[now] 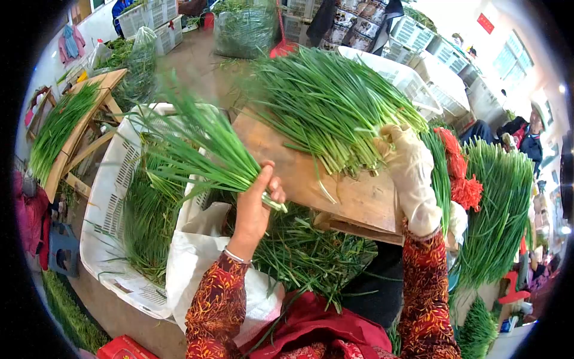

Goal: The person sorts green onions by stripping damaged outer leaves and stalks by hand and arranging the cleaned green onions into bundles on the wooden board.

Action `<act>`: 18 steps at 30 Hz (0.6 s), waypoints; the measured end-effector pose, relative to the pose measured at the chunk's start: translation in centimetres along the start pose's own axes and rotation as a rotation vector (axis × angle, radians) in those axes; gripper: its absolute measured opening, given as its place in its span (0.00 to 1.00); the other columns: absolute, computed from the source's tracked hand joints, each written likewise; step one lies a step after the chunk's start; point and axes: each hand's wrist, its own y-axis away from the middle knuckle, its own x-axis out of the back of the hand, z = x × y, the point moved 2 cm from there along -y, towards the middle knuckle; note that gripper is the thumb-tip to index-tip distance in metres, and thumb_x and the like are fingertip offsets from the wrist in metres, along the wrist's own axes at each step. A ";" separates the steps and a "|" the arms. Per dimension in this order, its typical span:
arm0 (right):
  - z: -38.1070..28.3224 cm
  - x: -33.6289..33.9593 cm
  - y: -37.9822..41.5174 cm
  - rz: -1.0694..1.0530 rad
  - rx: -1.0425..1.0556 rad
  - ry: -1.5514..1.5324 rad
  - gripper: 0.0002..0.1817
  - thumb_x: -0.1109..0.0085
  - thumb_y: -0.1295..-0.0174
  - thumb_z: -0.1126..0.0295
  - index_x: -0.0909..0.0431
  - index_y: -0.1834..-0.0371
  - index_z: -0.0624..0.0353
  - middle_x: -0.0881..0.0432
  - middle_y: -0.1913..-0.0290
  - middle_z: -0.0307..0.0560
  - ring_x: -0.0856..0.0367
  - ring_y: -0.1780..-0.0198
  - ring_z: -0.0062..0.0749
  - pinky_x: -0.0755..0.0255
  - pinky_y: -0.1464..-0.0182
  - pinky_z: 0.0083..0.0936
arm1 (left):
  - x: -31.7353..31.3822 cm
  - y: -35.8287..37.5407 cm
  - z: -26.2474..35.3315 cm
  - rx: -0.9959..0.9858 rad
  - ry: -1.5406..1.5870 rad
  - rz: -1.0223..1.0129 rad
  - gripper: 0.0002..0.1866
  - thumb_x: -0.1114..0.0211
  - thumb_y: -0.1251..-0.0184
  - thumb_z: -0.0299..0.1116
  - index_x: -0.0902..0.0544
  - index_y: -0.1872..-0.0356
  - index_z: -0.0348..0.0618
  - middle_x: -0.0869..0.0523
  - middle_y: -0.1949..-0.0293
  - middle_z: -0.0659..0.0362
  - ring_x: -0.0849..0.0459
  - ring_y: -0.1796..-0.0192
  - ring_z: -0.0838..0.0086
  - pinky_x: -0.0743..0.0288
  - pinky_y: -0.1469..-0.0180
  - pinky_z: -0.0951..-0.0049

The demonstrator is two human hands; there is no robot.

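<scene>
My bare left hand (260, 194) is closed round a small bunch of garlic chives (221, 143), its leaves fanning up and left over a white crate. The pale stalk ends poke out below my fingers. My right hand (409, 173), in a cream glove, is at the right side of a large pile of garlic chives (335, 102) on a wooden board (359, 200). Its fingers bend onto the pale stalks there; the fingertips are partly hidden. A few loose stalks lie on the board in front of the pile.
The white plastic crate (98, 239) at my left holds loose chives. Trimmings (305, 248) lie below the board. Red ties (457, 173) and upright chives (493, 209) stand at my right. Another wooden stand (89, 107) bears chives. Several crates and people are farther back.
</scene>
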 end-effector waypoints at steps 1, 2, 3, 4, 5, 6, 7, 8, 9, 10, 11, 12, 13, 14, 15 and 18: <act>1.0 -0.5 -0.3 -0.064 -0.001 0.401 0.11 0.39 0.49 0.61 0.24 0.68 0.53 0.22 0.65 0.48 0.23 0.66 0.43 0.29 0.63 0.33 | -0.3 0.1 -0.3 0.034 -0.022 -0.002 0.08 0.43 0.36 0.34 0.27 0.58 0.46 0.31 0.78 0.67 0.34 0.78 0.83 0.36 0.73 0.79; 1.5 -1.0 -0.2 -0.073 0.016 0.324 0.10 0.39 0.49 0.61 0.23 0.68 0.54 0.23 0.66 0.48 0.23 0.66 0.42 0.30 0.63 0.35 | -0.5 0.1 -0.5 0.069 -0.044 -0.002 0.08 0.43 0.35 0.35 0.28 0.58 0.47 0.32 0.78 0.69 0.35 0.78 0.84 0.37 0.73 0.79; 1.4 -0.9 0.0 -0.040 0.009 0.270 0.10 0.39 0.49 0.61 0.23 0.69 0.54 0.22 0.68 0.47 0.23 0.67 0.41 0.30 0.64 0.33 | -0.5 0.1 -0.8 0.073 -0.056 -0.026 0.09 0.43 0.36 0.35 0.28 0.58 0.47 0.31 0.76 0.68 0.34 0.78 0.83 0.37 0.73 0.79; 1.0 -1.0 0.2 -0.010 0.005 0.213 0.10 0.39 0.48 0.61 0.23 0.69 0.54 0.22 0.69 0.46 0.23 0.68 0.40 0.30 0.65 0.32 | -0.7 0.1 -0.9 0.067 -0.057 -0.023 0.09 0.43 0.36 0.35 0.28 0.58 0.47 0.31 0.76 0.68 0.34 0.78 0.83 0.37 0.73 0.79; 0.3 -1.0 0.8 -0.014 0.013 0.206 0.10 0.39 0.48 0.61 0.23 0.69 0.54 0.22 0.69 0.46 0.23 0.68 0.40 0.30 0.65 0.32 | -1.1 0.2 -1.0 0.080 -0.071 -0.029 0.09 0.43 0.36 0.35 0.28 0.57 0.47 0.30 0.75 0.67 0.34 0.78 0.83 0.36 0.73 0.79; -0.9 -0.7 1.5 0.029 0.016 0.049 0.10 0.39 0.48 0.61 0.23 0.69 0.55 0.22 0.71 0.46 0.23 0.71 0.37 0.30 0.67 0.29 | -1.3 0.4 -1.0 0.093 -0.087 -0.030 0.09 0.42 0.36 0.35 0.28 0.57 0.47 0.29 0.73 0.66 0.33 0.77 0.83 0.36 0.73 0.79; -2.2 -0.5 2.3 0.068 0.016 -0.110 0.10 0.39 0.47 0.61 0.24 0.70 0.55 0.22 0.73 0.45 0.24 0.73 0.34 0.31 0.69 0.26 | -1.2 0.4 -1.1 0.050 -0.147 -0.055 0.10 0.42 0.37 0.35 0.28 0.57 0.46 0.27 0.70 0.65 0.31 0.76 0.82 0.34 0.72 0.79; -3.6 -0.8 3.0 -0.062 -0.078 -0.287 0.10 0.39 0.46 0.63 0.24 0.69 0.57 0.23 0.76 0.41 0.28 0.77 0.23 0.33 0.72 0.20 | -1.0 0.3 -1.2 0.039 -0.155 -0.053 0.11 0.41 0.38 0.35 0.28 0.56 0.46 0.25 0.69 0.64 0.30 0.75 0.81 0.33 0.72 0.79; -3.9 -1.9 3.8 -0.112 -0.079 -0.454 0.10 0.39 0.46 0.64 0.24 0.68 0.58 0.23 0.77 0.39 0.29 0.77 0.19 0.34 0.72 0.18 | -1.4 0.4 -0.9 0.037 -0.157 -0.022 0.12 0.39 0.39 0.36 0.27 0.57 0.44 0.24 0.69 0.63 0.28 0.75 0.81 0.32 0.73 0.80; -4.1 -3.2 4.6 -0.165 -0.084 -0.621 0.10 0.39 0.45 0.65 0.24 0.67 0.59 0.24 0.77 0.36 0.31 0.76 0.16 0.34 0.73 0.16 | -1.9 0.5 -0.7 0.037 -0.159 0.010 0.13 0.38 0.40 0.36 0.26 0.58 0.42 0.24 0.69 0.62 0.27 0.75 0.81 0.30 0.74 0.81; -4.5 -4.6 5.5 -0.239 -0.151 -0.805 0.08 0.39 0.45 0.69 0.24 0.66 0.60 0.25 0.77 0.33 0.32 0.74 0.13 0.35 0.73 0.14 | -1.7 0.4 -0.9 0.034 -0.138 0.001 0.13 0.38 0.40 0.36 0.26 0.57 0.42 0.23 0.68 0.62 0.27 0.75 0.81 0.30 0.74 0.80; -5.1 -5.5 6.1 -0.297 -0.193 -0.803 0.09 0.40 0.45 0.69 0.25 0.66 0.61 0.25 0.76 0.34 0.31 0.75 0.14 0.35 0.73 0.13 | -1.2 0.2 -1.4 0.033 -0.116 -0.009 0.14 0.38 0.40 0.36 0.26 0.56 0.42 0.22 0.67 0.61 0.27 0.74 0.81 0.30 0.74 0.80; -5.7 -6.2 6.8 -0.363 -0.280 -0.903 0.09 0.40 0.44 0.68 0.25 0.65 0.61 0.25 0.75 0.34 0.31 0.74 0.14 0.35 0.72 0.13 | -0.6 -0.1 -1.9 0.050 -0.085 -0.011 0.15 0.38 0.40 0.36 0.26 0.55 0.41 0.21 0.65 0.61 0.27 0.74 0.81 0.29 0.73 0.79; -6.1 -6.7 7.5 -0.426 -0.370 -0.999 0.10 0.40 0.44 0.68 0.25 0.64 0.61 0.25 0.75 0.34 0.31 0.74 0.14 0.35 0.71 0.13 | 0.0 -0.1 -2.1 0.050 -0.085 0.007 0.15 0.38 0.40 0.36 0.26 0.55 0.41 0.21 0.65 0.61 0.27 0.74 0.81 0.29 0.73 0.79; -6.1 -7.6 7.7 -0.430 -0.275 -0.986 0.11 0.40 0.44 0.67 0.25 0.63 0.61 0.24 0.73 0.35 0.30 0.71 0.13 0.35 0.69 0.12 | 0.2 -0.2 -2.1 0.092 -0.062 -0.011 0.15 0.38 0.40 0.36 0.26 0.54 0.41 0.22 0.66 0.61 0.27 0.74 0.81 0.29 0.72 0.78; -6.0 -8.1 7.9 -0.425 -0.430 -1.086 0.11 0.41 0.43 0.66 0.25 0.62 0.62 0.24 0.73 0.35 0.30 0.69 0.13 0.35 0.67 0.12 | 0.2 0.0 -1.9 0.155 -0.083 -0.038 0.12 0.39 0.39 0.37 0.23 0.58 0.44 0.23 0.69 0.67 0.28 0.73 0.82 0.30 0.70 0.78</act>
